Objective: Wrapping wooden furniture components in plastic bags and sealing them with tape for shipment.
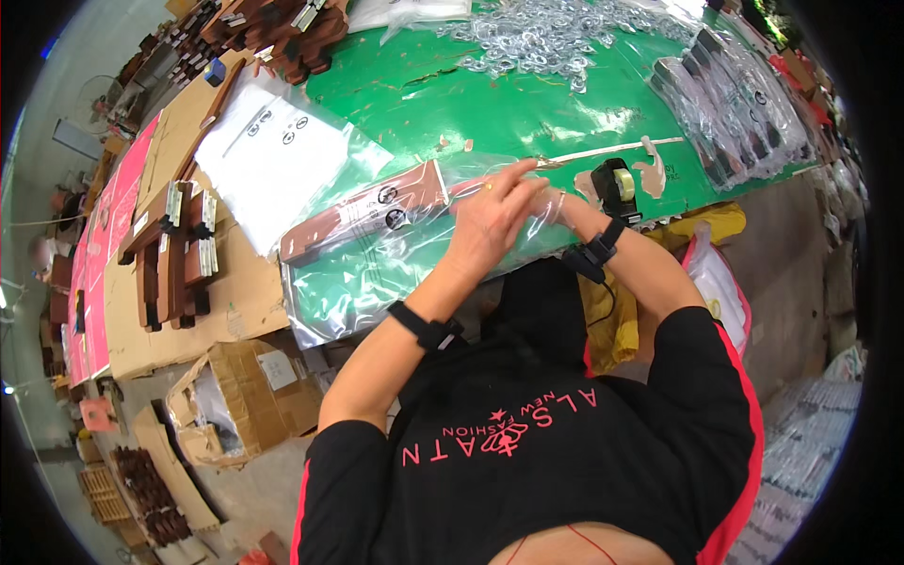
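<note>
A clear plastic bag (353, 287) with dark printed symbols lies at the near edge of the green tabletop. Inside it is a long reddish-brown wooden piece (377, 207), slanting from lower left to upper right. My left hand (490, 224) rests over the bag's right end, its fingers stretched out to the right. Just beyond them, my right hand (549, 203) is at the same end of the bag, with loose film around it. My left hand and the film partly hide its fingers, so its grip does not show.
Right of my hands stands a black tape dispenser (617, 188). Flat empty bags (273, 141) lie to the left, beside stacked brown wooden parts (174, 250) on cardboard. Small clear packets (556, 42) are heaped at the back; wrapped bundles (730, 108) sit at the right. An open carton (250, 395) is below left.
</note>
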Demonstrator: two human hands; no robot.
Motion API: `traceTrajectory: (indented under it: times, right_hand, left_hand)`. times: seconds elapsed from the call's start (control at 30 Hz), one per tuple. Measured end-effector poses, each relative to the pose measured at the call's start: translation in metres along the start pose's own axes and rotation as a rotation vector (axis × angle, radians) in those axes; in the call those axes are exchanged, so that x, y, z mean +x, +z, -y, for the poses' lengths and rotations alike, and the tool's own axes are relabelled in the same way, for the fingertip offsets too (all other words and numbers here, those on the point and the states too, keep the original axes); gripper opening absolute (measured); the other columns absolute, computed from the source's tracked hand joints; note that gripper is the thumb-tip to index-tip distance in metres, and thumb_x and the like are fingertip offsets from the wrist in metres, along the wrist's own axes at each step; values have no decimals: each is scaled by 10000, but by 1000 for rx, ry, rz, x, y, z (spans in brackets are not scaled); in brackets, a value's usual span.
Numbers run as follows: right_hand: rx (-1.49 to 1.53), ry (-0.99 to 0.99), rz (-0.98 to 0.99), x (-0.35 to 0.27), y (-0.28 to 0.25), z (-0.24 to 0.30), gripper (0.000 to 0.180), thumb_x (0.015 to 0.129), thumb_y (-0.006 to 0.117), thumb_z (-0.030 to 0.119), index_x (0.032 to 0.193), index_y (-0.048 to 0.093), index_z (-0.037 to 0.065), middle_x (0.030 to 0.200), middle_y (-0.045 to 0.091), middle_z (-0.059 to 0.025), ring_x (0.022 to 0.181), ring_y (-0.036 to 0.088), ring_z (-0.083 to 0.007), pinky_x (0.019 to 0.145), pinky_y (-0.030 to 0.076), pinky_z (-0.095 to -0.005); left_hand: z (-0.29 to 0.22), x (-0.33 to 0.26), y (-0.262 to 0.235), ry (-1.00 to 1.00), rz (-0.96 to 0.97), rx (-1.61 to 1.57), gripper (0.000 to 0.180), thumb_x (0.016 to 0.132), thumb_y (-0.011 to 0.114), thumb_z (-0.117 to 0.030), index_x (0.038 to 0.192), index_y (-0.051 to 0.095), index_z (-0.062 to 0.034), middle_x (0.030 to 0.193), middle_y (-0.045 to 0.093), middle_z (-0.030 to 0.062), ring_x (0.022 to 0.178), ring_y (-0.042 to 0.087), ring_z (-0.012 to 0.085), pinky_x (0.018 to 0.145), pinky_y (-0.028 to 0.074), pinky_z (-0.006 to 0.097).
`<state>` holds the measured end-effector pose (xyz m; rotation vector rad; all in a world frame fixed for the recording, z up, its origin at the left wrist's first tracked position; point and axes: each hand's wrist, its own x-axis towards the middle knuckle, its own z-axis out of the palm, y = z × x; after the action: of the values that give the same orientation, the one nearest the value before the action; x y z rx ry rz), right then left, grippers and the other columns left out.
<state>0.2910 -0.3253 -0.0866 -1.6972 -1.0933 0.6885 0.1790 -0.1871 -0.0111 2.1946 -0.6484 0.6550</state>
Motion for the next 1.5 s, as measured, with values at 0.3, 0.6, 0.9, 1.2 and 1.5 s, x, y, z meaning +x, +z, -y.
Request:
traceTrajectory:
  times: [0.3, 0.6, 0.9, 1.2, 1.5]
  right_hand:
    - [683, 212, -366, -84, -18, 40, 555, 1044, 484, 373, 1445, 417, -5, 1337, 587, -210, 1181, 624, -288, 962, 535, -396]
    - [464, 574, -633, -29, -29, 31, 634, 893, 673, 519, 1215, 571, -18, 1031, 706, -141, 817, 711, -203, 658, 590, -315]
    - [-516, 327, -1133, -11, -14, -6, 655, 725, 812, 509, 1125, 645, 17, 811, 682, -100, 784, 667, -279, 772, 514, -423]
    - [-322, 382, -835, 0, -26, -6, 393, 745, 826, 338, 943, 687, 29, 798, 690, -60, 716, 667, -184, 626, 515, -321]
    - [217, 573, -662, -12, -10, 19, 372, 852, 784, 258, 1061, 650, -19, 900, 702, -75, 703, 675, -132, 597, 540, -243]
  left_hand:
    - [32, -68, -82, -128, -95, 287, 191, 834, 664, -56, 1022, 687, -85, 1028, 678, 57, 978, 632, 278, 839, 483, 386]
    - [75, -27, -48, 74, 174, 428, 212, 886, 652, -220, 1067, 658, -110, 1124, 634, 33, 1153, 555, 228, 990, 388, 416]
    - [98, -2, -41, 170, 474, 381, 249, 952, 563, -352, 949, 671, -127, 993, 641, 38, 1070, 585, 229, 963, 402, 405]
    - [114, 10, -46, 166, 661, 478, 279, 976, 521, -378, 896, 664, -152, 923, 631, 18, 1015, 582, 207, 918, 371, 391]
    - [122, 2, -40, 164, 521, 356, 302, 984, 503, -370, 881, 659, -133, 875, 633, 51, 971, 591, 233, 906, 377, 405]
